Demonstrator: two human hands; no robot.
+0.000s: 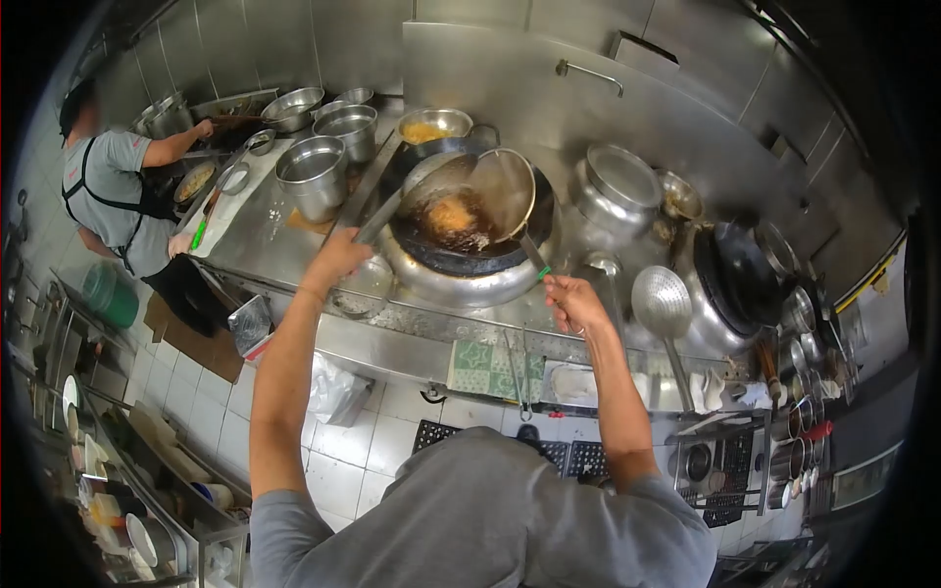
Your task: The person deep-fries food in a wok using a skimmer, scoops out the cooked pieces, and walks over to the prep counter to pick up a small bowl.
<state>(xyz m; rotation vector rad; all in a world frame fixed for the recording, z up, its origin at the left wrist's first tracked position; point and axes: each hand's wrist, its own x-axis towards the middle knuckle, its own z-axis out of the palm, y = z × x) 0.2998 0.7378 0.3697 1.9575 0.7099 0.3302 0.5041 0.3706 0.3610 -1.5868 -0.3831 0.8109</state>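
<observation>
My left hand [343, 257] is closed around the thick grey handle of a large round skimmer [431, 178], whose head is over the left side of a wok [480, 263]. My right hand [576, 304] grips the green-ended handle of a round fine-mesh strainer [508, 191]. That strainer is tilted over the wok's right side, close beside the skimmer's head. Between and below the two tools, golden-brown food [451, 216] shows in dark, bubbling oil [475, 233]. Whether either tool touches the food, I cannot tell.
Behind the wok stands a bowl of yellow food [433, 127]. Steel pots [312, 176] are to the left, a lidded pot [623, 186] to the right. A perforated ladle [663, 302] rests by the right edge. Another person [118, 181] works at the far left.
</observation>
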